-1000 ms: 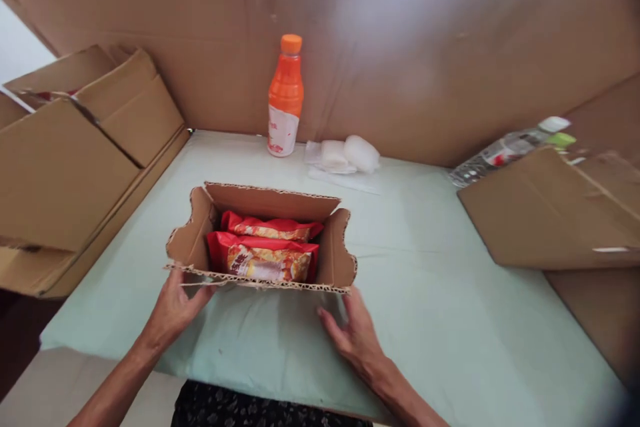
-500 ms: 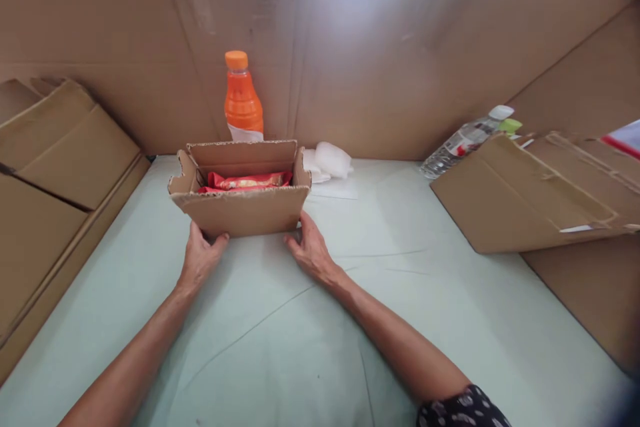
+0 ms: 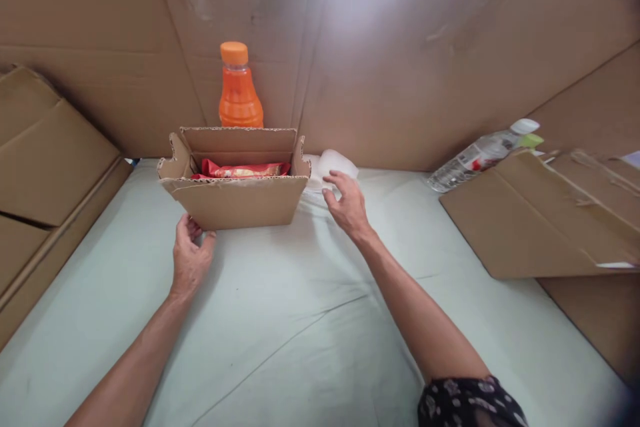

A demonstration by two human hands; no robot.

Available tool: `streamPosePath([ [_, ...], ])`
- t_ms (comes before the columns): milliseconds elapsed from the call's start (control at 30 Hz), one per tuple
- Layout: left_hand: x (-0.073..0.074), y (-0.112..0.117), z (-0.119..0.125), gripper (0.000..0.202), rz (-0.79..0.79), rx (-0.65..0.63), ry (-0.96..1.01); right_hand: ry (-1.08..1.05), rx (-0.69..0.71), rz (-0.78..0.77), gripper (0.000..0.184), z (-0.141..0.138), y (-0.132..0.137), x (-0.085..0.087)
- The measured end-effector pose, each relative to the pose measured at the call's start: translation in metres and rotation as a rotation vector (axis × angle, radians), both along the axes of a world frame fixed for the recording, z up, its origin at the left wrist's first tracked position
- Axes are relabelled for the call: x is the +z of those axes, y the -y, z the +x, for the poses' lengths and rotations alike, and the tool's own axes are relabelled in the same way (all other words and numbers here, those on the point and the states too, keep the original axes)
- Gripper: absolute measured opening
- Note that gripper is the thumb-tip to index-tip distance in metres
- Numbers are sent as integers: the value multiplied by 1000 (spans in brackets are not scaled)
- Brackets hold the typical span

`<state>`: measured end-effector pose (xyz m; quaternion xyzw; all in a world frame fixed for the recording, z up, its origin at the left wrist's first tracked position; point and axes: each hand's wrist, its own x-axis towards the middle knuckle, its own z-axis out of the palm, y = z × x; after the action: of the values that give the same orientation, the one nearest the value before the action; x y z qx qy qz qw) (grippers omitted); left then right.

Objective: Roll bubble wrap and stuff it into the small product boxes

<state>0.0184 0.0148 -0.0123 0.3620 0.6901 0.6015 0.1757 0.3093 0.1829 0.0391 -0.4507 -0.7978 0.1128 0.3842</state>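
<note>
A small open cardboard box (image 3: 235,200) stands on the pale green table (image 3: 310,320), holding red snack packets (image 3: 240,170). My left hand (image 3: 189,257) rests on the table at the box's front left corner, fingers loosely curled, holding nothing. My right hand (image 3: 346,203) hovers open to the right of the box, fingers spread, close to a white wad of plastic bags (image 3: 333,165). An orange drink bottle (image 3: 239,90) stands right behind the box.
Cardboard sheets wall the back. Flattened cartons (image 3: 45,167) lie at the left. A large cardboard box (image 3: 540,220) sits at the right with a clear water bottle (image 3: 480,155) lying against it.
The box went from near me to the back of the table by the orange bottle. My right hand has left the box and moved right to the white bags.
</note>
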Motion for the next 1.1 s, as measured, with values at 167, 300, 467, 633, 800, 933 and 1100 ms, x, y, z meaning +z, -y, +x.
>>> streamPosePath([
  [167,3,1,3,62,-44,9,-62,77,54,-40,21,-30,-53,18],
  [300,1,0,2,64,-30,8,-72,-289,-7,3,20,-16,-63,45],
  [467,-6,-4,-3,71,-17,16,-63,-902,35,-94,27,36,-6,93],
  [633,23,20,5,77,60,149,-290,-701,-21,-110,20,58,88,116],
  [800,65,88,62,81,132,-229,-296,-174,158,167,14,52,163,138],
  [933,67,126,130,100,27,-715,192,58,428,256,18,41,195,136],
  [1100,85,153,151,88,-236,-677,867,226,382,203,20,47,199,121],
])
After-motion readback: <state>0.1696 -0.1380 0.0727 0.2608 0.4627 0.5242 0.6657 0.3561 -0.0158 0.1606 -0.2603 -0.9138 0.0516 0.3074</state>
